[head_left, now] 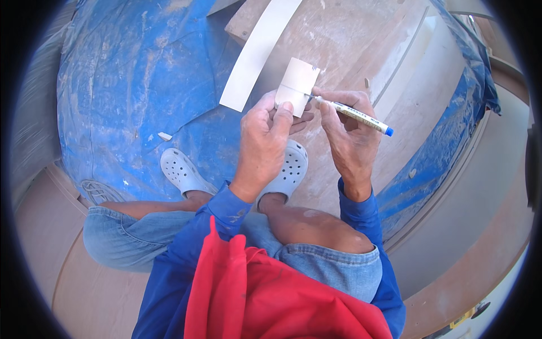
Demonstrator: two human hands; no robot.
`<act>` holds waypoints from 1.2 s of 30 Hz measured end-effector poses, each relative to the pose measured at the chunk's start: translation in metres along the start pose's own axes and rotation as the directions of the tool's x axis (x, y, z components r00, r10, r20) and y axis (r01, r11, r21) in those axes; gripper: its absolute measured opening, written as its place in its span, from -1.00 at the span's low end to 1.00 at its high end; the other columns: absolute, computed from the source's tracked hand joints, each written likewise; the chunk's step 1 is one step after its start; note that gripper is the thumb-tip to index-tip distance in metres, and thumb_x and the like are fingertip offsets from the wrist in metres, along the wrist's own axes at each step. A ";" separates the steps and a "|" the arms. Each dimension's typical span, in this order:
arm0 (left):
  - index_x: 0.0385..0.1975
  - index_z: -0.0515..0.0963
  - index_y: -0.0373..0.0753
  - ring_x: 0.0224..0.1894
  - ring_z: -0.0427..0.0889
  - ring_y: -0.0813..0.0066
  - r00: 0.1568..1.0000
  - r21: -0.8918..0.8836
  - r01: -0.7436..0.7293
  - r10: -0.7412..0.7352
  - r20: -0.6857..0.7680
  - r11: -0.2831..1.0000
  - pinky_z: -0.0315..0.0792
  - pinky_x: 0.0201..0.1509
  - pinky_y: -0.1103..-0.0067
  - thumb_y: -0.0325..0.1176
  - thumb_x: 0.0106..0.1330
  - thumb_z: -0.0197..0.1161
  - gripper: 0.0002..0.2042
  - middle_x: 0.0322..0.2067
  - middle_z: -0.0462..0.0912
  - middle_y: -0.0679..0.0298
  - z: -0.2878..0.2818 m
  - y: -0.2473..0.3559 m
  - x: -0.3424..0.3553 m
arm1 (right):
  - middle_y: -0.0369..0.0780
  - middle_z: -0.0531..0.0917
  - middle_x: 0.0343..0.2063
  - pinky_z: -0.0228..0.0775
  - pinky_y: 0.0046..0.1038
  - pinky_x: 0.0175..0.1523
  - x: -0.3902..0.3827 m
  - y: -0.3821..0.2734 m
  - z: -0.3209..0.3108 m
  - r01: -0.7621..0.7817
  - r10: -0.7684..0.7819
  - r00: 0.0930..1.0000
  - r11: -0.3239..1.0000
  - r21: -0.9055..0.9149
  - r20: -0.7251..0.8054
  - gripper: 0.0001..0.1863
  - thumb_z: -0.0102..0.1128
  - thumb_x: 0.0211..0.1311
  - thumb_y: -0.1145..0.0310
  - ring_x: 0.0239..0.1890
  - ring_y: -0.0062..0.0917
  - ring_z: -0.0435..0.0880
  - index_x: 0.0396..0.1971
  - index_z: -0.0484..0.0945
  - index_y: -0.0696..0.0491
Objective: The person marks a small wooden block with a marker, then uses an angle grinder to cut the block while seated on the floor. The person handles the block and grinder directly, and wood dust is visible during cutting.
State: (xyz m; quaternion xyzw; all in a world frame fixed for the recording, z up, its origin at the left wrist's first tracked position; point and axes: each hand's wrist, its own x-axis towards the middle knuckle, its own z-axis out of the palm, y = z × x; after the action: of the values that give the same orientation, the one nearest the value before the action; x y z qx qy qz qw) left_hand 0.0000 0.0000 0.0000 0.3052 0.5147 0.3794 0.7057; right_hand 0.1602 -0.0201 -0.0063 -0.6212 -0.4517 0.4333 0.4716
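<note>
My left hand (264,141) grips a small cream-white rectangular piece (297,79) by its lower end, thumb on the front face and fingers behind. A thin dark line runs across the piece at mid-height, and small marks show at its top right corner. Between the fingers of my right hand (351,133) is a white marker pen (358,114) with a blue end. Its tip meets the right edge of the piece, at the end of the line. A long white strip (257,53) lies just beyond my left hand.
Dusty blue plastic sheeting (135,73) covers the floor at left and right. A worn board (339,51) lies under and beyond my hands. My feet in grey clogs (179,171) rest close below them. A small white scrap (164,137) sits on the sheeting.
</note>
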 end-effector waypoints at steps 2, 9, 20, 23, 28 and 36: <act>0.23 0.49 -0.60 0.07 0.83 0.22 1.000 -0.001 -0.007 0.007 -0.005 1.000 0.77 0.23 0.39 -0.43 0.71 -0.02 -0.66 0.07 0.72 -0.10 0.001 0.001 0.000 | -0.04 0.82 0.00 0.65 -0.56 0.01 0.000 -0.002 0.000 -0.007 0.007 1.000 1.000 -0.012 -0.010 -0.82 0.37 0.49 0.59 -0.04 -0.60 0.76 0.01 0.66 0.21; 0.23 0.50 -0.61 0.03 0.85 0.24 1.000 0.026 -0.023 0.023 -0.018 0.999 0.79 0.19 0.41 -0.44 0.71 -0.02 -0.66 0.05 0.74 -0.08 0.000 0.000 0.000 | -0.07 0.83 -0.04 0.61 -0.59 -0.04 0.000 -0.005 0.005 -0.018 0.018 1.000 1.000 0.006 -0.025 -0.84 0.37 0.49 0.60 -0.07 -0.63 0.74 -0.01 0.67 0.22; 0.25 0.48 -0.61 0.03 0.85 0.24 1.000 0.014 -0.006 0.006 -0.019 1.000 0.78 0.18 0.42 -0.46 0.69 -0.03 -0.65 0.04 0.73 -0.09 0.001 0.003 0.000 | -0.26 0.71 -0.16 0.63 -0.53 0.04 -0.004 -0.008 0.006 -0.120 0.124 0.990 0.991 0.058 -0.066 -0.81 0.40 0.39 0.61 -0.10 -0.64 0.71 -0.05 0.74 0.20; 0.25 0.48 -0.61 0.03 0.84 0.24 1.000 0.008 -0.006 0.006 -0.018 1.000 0.78 0.18 0.41 -0.46 0.69 -0.03 -0.65 0.04 0.73 -0.09 0.002 0.002 -0.001 | -0.07 0.83 -0.03 0.62 -0.60 -0.05 -0.002 -0.004 0.011 -0.030 0.029 0.994 0.999 -0.014 -0.105 -0.86 0.36 0.48 0.60 -0.08 -0.64 0.75 -0.03 0.67 0.24; 0.28 0.50 -0.55 0.07 0.82 0.27 1.000 0.004 0.005 -0.005 -0.015 1.000 0.77 0.20 0.39 -0.42 0.72 0.00 -0.65 0.08 0.73 -0.02 0.001 0.001 -0.001 | -0.04 0.83 -0.02 0.63 -0.59 -0.01 -0.004 -0.007 0.009 -0.063 0.063 0.996 0.998 -0.010 -0.065 -0.86 0.36 0.48 0.59 -0.06 -0.62 0.76 -0.04 0.67 0.23; 0.28 0.52 -0.52 0.08 0.81 0.29 1.000 0.018 -0.002 0.003 -0.016 1.000 0.76 0.20 0.38 -0.39 0.73 0.01 -0.66 0.11 0.73 0.01 0.001 -0.002 -0.002 | -0.07 0.83 -0.04 0.61 -0.59 -0.03 -0.004 -0.006 0.009 -0.061 0.060 0.995 0.998 -0.007 -0.080 -0.84 0.38 0.48 0.58 -0.09 -0.63 0.75 -0.03 0.66 0.22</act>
State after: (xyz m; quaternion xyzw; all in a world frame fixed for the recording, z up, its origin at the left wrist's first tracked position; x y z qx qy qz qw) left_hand 0.0011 -0.0031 0.0000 0.3092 0.5234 0.3780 0.6983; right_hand 0.1493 -0.0214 -0.0015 -0.6534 -0.4155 0.4203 0.4730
